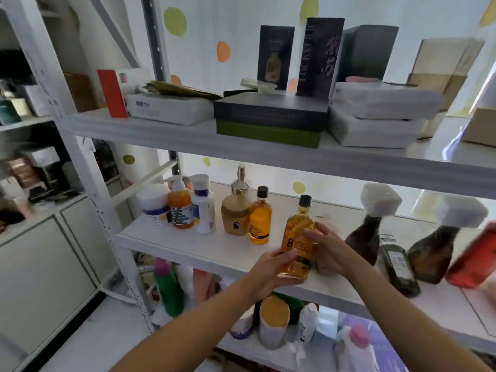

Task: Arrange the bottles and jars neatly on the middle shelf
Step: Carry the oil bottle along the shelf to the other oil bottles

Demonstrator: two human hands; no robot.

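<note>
An amber bottle [298, 237] with a black cap stands upright at the front of the white middle shelf [214, 248]. My left hand [271, 272] grips its lower part from the left. My right hand [328, 248] touches its right side with spread fingers. To the left stand a smaller amber bottle [259, 216], a gold pump bottle [236, 208], a white bottle [203, 205], an orange pump bottle [180, 202] and a white jar [153, 205]. On the right are two brown bottles [365, 237] with white wrapped tops, a dark green bottle [398, 264] and a red bottle [472, 259].
The upper shelf [150, 130] holds boxes and white packages. The lower shelf carries a green bottle [169, 288], a yellow-lidded jar [273, 320] and other containers. A second rack and a cabinet [40, 251] stand to the left.
</note>
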